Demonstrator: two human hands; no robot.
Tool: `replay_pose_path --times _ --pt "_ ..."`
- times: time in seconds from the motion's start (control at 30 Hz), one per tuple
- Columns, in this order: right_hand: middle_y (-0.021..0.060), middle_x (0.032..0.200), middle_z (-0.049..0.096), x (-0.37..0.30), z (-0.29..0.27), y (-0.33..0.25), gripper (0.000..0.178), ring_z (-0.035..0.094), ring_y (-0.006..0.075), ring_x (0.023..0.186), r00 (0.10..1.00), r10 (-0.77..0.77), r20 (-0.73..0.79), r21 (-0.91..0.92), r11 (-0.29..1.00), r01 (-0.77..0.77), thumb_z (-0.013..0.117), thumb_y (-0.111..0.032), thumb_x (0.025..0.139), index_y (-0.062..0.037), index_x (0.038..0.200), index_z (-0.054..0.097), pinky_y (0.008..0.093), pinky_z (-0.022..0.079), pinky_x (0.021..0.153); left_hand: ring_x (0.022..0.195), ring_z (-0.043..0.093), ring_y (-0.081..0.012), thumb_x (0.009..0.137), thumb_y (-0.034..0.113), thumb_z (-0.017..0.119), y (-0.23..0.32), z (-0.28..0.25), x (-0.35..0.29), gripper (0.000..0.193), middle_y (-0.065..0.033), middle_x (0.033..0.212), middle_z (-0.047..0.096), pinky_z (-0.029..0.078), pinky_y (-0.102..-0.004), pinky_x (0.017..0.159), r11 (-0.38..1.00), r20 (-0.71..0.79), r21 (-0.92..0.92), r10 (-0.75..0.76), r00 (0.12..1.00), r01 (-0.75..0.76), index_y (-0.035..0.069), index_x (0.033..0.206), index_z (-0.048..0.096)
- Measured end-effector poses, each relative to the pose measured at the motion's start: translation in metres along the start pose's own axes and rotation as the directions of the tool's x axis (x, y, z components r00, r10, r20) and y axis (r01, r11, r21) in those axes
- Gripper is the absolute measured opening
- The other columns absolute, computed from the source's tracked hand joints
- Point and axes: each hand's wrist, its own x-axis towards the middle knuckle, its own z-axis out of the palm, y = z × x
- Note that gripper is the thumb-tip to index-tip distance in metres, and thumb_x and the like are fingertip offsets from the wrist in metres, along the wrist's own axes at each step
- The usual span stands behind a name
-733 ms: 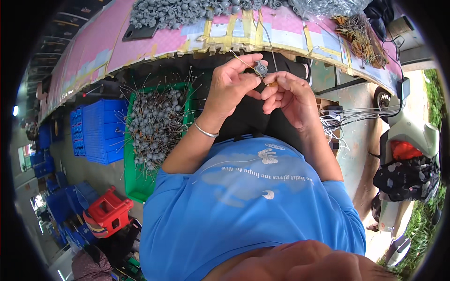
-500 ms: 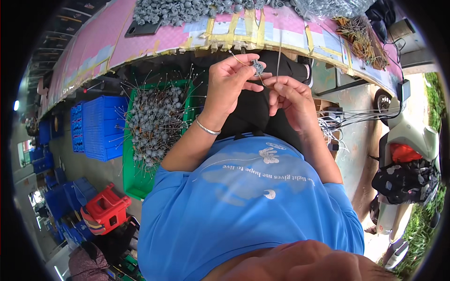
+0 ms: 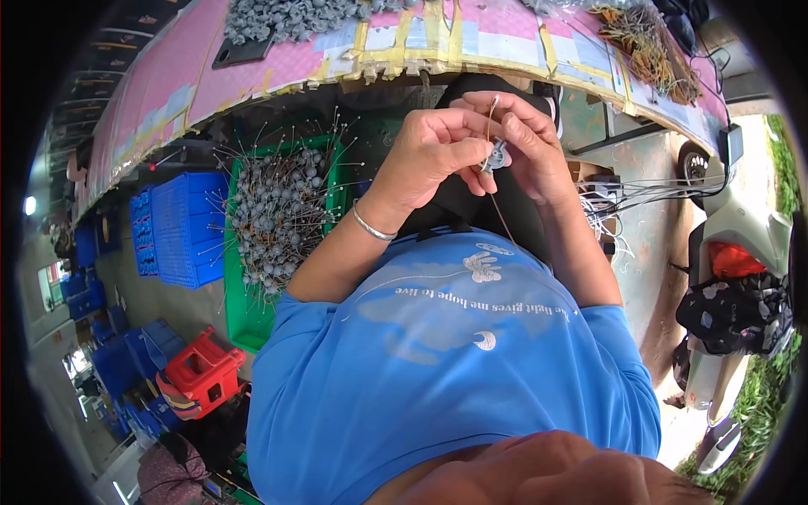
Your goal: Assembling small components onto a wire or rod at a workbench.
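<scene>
Both my hands meet in front of my lap, just short of the table edge. My left hand [image 3: 433,151] is closed, its thumb and fingers pinching a small grey plastic part [image 3: 498,157]. My right hand [image 3: 532,151] curls around the other side of that part, its thumb and forefinger close to a thin brownish wire [image 3: 491,126]. The wire has a pale tip at its upper end and runs past the part, trailing down toward my shirt. Some of my right fingertips are hidden behind the part and the left hand.
The table [image 3: 337,63] carries grey parts [image 3: 295,21], a dark flat object [image 3: 242,53] and a bundle of wires [image 3: 644,50]. At my left stand a green crate [image 3: 244,328] of grey balls on wires, blue crates [image 3: 189,231] and a red stool [image 3: 202,374]. A scooter [image 3: 741,227] stands right.
The hands have drawn closer together and the grey part has moved right and down. The wire's pale tip now stands up above the part, with its other end trailing toward my shirt.
</scene>
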Motion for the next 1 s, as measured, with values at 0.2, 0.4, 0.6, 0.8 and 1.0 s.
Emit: replay_pose_path --times 0.2,0.4,0.6,0.8,1.0 --pt "0.0167 0.096 0.068 -0.004 -0.007 -0.005 0.012 0.064 0.0255 0.094 0.982 -0.19 -0.017 -0.074 0.979 0.188 0.061 -0.005 0.093 0.0033 0.088 0.068 0.0365 0.05 0.085 0.06 0.069 -0.0197 0.086 0.006 0.063 -0.001 0.007 -0.001 0.022 -0.0175 0.087 0.07 0.058 -0.0261 0.05 1.0 -0.064 0.03 0.012 0.998 -0.01 -0.008 0.104 0.066" --pt "0.0143 0.094 0.069 -0.001 -0.005 -0.005 0.011 0.064 0.0205 0.089 0.99 -0.118 -0.081 -0.173 0.98 0.103 0.062 -0.005 0.092 0.0023 0.087 0.068 0.0326 0.051 0.08 0.058 0.068 -0.0193 0.088 0.004 0.06 -0.005 0.009 0.003 0.012 -0.0191 0.085 0.07 0.057 -0.0254 0.048 0.999 -0.122 -0.032 0.016 0.992 -0.02 -0.005 0.094 0.063" --pt "0.0096 0.089 0.07 0.005 -0.007 -0.001 0.01 0.063 0.0143 0.08 0.979 0.177 -0.102 0.075 0.983 -0.17 0.063 -0.003 0.091 0.0008 0.084 0.07 0.0287 0.051 0.075 0.069 0.07 -0.021 0.087 -0.002 0.062 -0.014 0.012 -0.002 0.021 -0.0186 0.095 0.067 0.059 -0.0268 0.057 0.981 -0.115 0.002 0.192 0.975 -0.193 -0.006 0.107 0.058" --pt "0.0073 0.089 0.069 0.02 -0.006 0.009 0.009 0.063 0.012 0.076 0.962 0.269 -0.052 0.164 0.952 -0.257 0.065 -0.006 0.092 0.0011 0.092 0.07 0.0251 0.052 0.068 0.089 0.069 -0.0219 0.079 -0.009 0.072 -0.015 0.001 0.004 0.041 -0.0144 0.102 0.063 0.062 -0.0359 0.078 0.968 -0.096 -0.003 0.248 0.964 -0.249 -0.008 0.116 0.054" --pt "0.0066 0.077 0.069 0.09 -0.019 -0.023 0.019 0.065 0.0124 0.072 0.994 0.095 0.046 -0.709 0.704 -0.035 0.068 -0.015 0.09 0.0008 0.1 0.072 0.0275 0.054 0.065 0.085 0.068 -0.0161 0.075 -0.012 0.072 -0.021 -0.022 0.009 0.042 -0.01 0.095 0.065 0.062 -0.0393 0.082 0.989 -0.095 -0.07 0.125 0.988 -0.132 -0.007 0.114 0.057"
